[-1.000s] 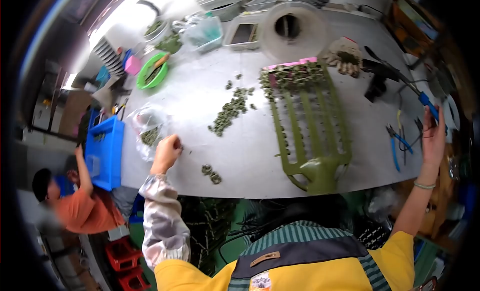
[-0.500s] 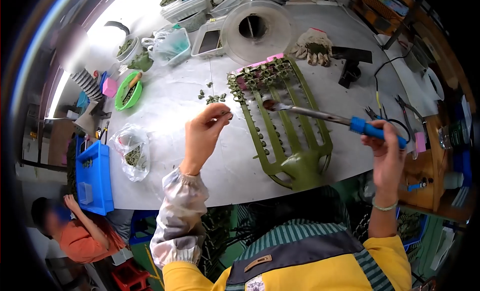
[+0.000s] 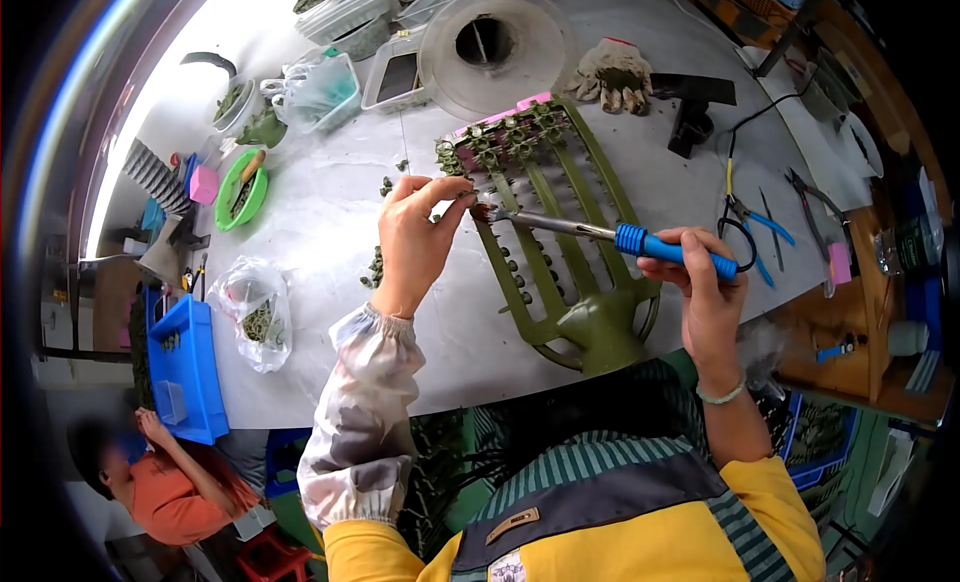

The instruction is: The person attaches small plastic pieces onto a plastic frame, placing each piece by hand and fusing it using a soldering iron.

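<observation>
My right hand point(image 3: 705, 282) grips the blue handle of a soldering iron point(image 3: 650, 247), which points left across a green frame. Its dark tip sits at the fingertips of my left hand point(image 3: 415, 237), by the frame's left bar. The left finger and thumb are pinched on a small green piece point(image 3: 471, 194), mostly hidden by them. Beneath the iron lies the olive-green, waxy-looking barred frame point(image 3: 605, 332), its thick neck toward me. Small green pieces point(image 3: 510, 137) crowd its far end, and small knobs line its bars. Loose green pieces point(image 3: 374, 269) lie left of my left hand.
A clear round plastic cover point(image 3: 545, 42) stands behind the frame, with work gloves point(image 3: 612, 77) to its right. Blue pliers point(image 3: 765, 227) lie at right. A green bowl point(image 3: 240, 207), plastic bag point(image 3: 270, 342) and blue tray point(image 3: 190, 362) are at left, near another person point(image 3: 175, 492).
My right hand has brought the soldering iron left, so its tip meets my left fingertips. My left hand has risen slightly to the frame's left bar. The view has shifted a little.
</observation>
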Demonstrator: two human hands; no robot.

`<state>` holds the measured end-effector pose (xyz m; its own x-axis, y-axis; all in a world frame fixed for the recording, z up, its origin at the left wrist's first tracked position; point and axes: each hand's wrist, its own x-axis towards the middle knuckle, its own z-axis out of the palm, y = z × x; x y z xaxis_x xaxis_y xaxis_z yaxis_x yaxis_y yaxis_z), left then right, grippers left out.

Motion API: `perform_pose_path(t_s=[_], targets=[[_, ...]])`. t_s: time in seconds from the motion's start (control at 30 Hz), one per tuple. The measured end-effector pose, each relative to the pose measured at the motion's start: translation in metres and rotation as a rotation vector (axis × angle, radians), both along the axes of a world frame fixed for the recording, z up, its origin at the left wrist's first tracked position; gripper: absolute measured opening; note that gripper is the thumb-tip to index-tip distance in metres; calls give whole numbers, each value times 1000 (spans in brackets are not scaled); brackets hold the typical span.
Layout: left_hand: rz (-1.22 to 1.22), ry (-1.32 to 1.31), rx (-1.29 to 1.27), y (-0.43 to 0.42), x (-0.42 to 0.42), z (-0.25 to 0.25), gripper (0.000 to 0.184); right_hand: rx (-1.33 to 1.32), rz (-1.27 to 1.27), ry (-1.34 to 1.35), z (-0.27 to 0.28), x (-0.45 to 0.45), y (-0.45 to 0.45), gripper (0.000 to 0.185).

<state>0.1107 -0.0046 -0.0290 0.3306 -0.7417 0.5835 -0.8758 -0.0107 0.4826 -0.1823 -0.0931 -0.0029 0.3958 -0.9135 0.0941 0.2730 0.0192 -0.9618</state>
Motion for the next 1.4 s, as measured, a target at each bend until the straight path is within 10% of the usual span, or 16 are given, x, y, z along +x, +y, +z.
perform_pose_path(t_s=[0.53,0.63,0.8,1.07,1.4], targets=[[-66,4,-31,18,13,14,32,-3,-42,67,9,-23,-4,28],[322,341,-117,72,46,30,18,2,-29,81,11,-27,-6,28],[892,91,1009,247,208,-8,25,-15,-11,93,19,-24,0,28],[731,-33,747,262,276,-70,57,-7,-26,89,24,-24,13,29],[654,372,582,255,269,-47,48,-24,-20,22,35,-21,19,26]])
